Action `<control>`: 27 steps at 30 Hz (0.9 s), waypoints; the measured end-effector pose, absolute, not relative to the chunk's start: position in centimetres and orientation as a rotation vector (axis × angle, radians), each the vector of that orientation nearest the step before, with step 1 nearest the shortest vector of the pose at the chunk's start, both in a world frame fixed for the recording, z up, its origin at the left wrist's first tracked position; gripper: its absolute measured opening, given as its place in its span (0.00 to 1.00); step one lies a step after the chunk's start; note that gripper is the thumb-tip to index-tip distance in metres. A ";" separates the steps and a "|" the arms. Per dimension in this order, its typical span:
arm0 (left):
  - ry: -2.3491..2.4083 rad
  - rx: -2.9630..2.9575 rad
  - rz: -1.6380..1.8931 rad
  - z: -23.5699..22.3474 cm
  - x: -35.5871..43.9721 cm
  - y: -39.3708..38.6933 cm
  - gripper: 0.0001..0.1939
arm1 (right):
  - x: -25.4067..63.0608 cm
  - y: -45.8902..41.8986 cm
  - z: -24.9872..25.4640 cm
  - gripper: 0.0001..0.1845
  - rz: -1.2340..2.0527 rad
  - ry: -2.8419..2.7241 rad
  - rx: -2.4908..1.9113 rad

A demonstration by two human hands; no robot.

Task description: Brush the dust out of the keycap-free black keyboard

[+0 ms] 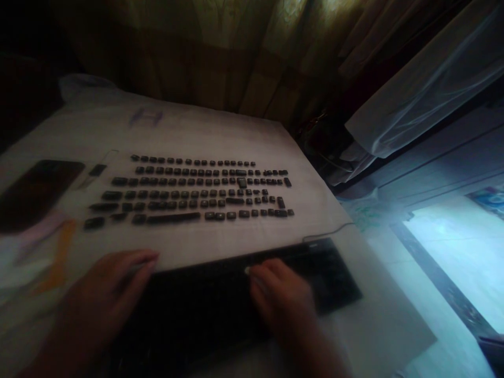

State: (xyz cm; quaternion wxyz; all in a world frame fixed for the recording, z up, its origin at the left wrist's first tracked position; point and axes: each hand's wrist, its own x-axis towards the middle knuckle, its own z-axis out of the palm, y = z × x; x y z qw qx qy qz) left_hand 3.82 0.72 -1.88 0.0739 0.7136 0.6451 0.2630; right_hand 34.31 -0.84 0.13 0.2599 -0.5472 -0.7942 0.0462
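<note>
A black keyboard base (220, 304) with no keycaps lies at the near edge of a white sheet (220, 136). My left hand (106, 294) rests at its left end, fingers curled over the upper left corner. My right hand (275, 296) lies on top of the base right of its middle, fingers bent down onto it. Whether either hand grips it is blurred. Beyond the base, several black keycaps (192, 191) are laid out in rows on the sheet in keyboard order, apart from both hands.
A dark phone (37, 191) lies at the left, with a small dark piece (96, 169) beside it and an orange tool (59, 257) nearer me. A thin cable (326, 232) runs from the base. Curtains hang behind; the table edge drops off at the right.
</note>
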 end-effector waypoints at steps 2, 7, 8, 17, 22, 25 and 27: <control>1.920 2.130 0.759 -1.9 3.9 0.7 0.20 | 34.2 -1.0 0.1 0.14 0.104 -2.152 -1.524; 1.900 2.111 0.754 -2.1 4.4 0.8 0.21 | 34.0 -1.2 0.3 0.14 0.070 -2.246 -1.532; 1.902 2.109 0.750 -2.1 4.5 0.8 0.22 | 34.0 -1.2 0.5 0.13 0.063 -2.274 -1.532; 1.872 2.171 0.732 -1.9 4.6 1.1 0.24 | 33.7 -1.0 1.6 0.10 0.197 -2.374 -1.613; 1.874 2.147 0.748 -2.0 4.8 1.2 0.21 | 33.9 -1.1 1.8 0.09 0.338 -2.271 -1.673; 1.842 2.157 0.784 -2.4 4.7 1.2 0.18 | 34.0 -1.0 2.0 0.09 0.406 -2.227 -1.679; 1.827 2.172 0.803 -2.7 4.6 1.2 0.17 | 34.0 -0.8 2.0 0.09 0.382 -2.179 -1.681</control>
